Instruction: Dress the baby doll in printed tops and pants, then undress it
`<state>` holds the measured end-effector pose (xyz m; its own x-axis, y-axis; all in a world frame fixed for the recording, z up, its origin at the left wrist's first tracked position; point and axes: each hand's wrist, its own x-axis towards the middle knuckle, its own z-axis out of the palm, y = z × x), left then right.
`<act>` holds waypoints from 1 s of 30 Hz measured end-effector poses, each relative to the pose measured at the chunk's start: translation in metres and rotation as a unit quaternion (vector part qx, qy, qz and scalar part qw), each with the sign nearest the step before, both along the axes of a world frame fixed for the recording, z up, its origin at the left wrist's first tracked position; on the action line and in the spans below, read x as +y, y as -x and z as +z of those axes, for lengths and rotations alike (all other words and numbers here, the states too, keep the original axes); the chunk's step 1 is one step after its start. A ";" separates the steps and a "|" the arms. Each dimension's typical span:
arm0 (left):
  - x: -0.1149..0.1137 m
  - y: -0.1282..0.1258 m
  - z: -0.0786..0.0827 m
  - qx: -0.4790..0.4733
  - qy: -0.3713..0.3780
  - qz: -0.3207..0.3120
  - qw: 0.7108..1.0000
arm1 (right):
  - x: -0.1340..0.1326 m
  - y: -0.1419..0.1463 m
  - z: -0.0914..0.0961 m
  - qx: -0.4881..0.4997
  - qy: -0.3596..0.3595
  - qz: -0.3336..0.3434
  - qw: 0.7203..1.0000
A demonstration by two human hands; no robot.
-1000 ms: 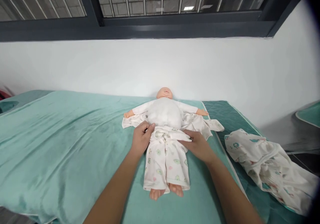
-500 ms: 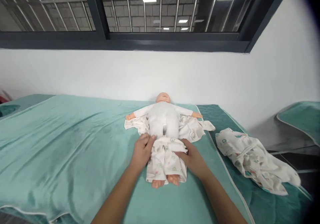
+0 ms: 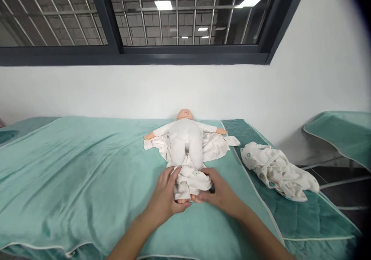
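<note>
Since the earlier frames, the white printed trousers point(image 3: 191, 179) have been drawn down from the hips of the doll point(image 3: 185, 132), past the knees, and are now bunched at its ankles; both hands have been brought lower with them. The doll is laid on its back on the green-covered bed point(image 3: 101, 167), its long axis pointed from the wall straight toward the wearer, feet point(image 3: 182, 201) nearest. The bunch is set across that axis, directly between the hands, and neither hand is nearer: both are in contact with it. The left hand point(image 3: 165, 192) is closed on its left end, the right hand point(image 3: 218, 192) on its right, fingers at the upper edge and thumbs by the feet. Whether the feet are gripped too cannot be told. An opened printed top point(image 3: 217, 146) is spread beneath the doll; a crumpled garment point(image 3: 279, 171) is left well apart, to the right.
</note>
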<state>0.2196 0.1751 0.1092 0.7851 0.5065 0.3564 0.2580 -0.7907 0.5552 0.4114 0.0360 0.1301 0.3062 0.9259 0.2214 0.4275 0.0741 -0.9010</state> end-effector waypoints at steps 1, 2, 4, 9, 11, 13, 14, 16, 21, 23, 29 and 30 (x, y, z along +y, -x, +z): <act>0.000 -0.001 0.004 0.006 -0.005 -0.007 1.000 | -0.005 0.005 0.001 -0.019 0.002 -0.004 1.000; 0.000 -0.001 0.009 0.015 -0.005 -0.016 1.000 | -0.010 0.009 0.002 -0.041 0.007 -0.016 0.999; 0.000 0.001 0.023 0.035 0.006 -0.035 0.999 | -0.015 0.014 0.006 -0.069 0.032 -0.045 0.996; -0.011 0.017 0.067 0.071 0.101 -0.053 0.991 | -0.027 0.020 0.041 -0.007 0.099 -0.020 0.995; -0.017 0.024 0.087 0.077 0.169 -0.074 0.980 | -0.033 0.021 0.059 0.016 0.105 -0.004 0.994; -0.021 0.031 0.107 0.080 0.231 -0.110 0.963 | -0.039 0.021 0.076 0.034 0.109 0.023 0.993; -0.022 0.034 0.118 0.084 0.258 -0.130 0.954 | -0.042 0.021 0.085 0.046 0.112 0.041 0.992; -0.022 0.039 0.140 0.094 0.304 -0.168 0.933 | -0.048 0.021 0.104 0.093 0.115 0.077 0.986; -0.019 0.047 0.197 0.021 0.337 -0.175 0.925 | -0.055 0.015 0.160 0.199 0.079 0.147 0.966; -0.018 0.048 0.222 0.012 0.277 -0.162 0.947 | -0.054 0.012 0.183 0.161 0.068 0.184 0.967; -0.019 0.053 0.293 0.203 0.059 -0.229 0.950 | -0.039 0.023 0.251 -0.156 0.168 0.195 0.953; -0.020 0.054 0.301 0.235 0.033 -0.239 0.942 | -0.037 0.027 0.260 -0.208 0.181 0.194 0.942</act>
<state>0.1657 0.1553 0.4107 0.9921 0.0644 -0.1079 0.1115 -0.8471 0.5196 0.3840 -0.0008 0.3904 -0.1140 0.9881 -0.1031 0.7527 0.0182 -0.6581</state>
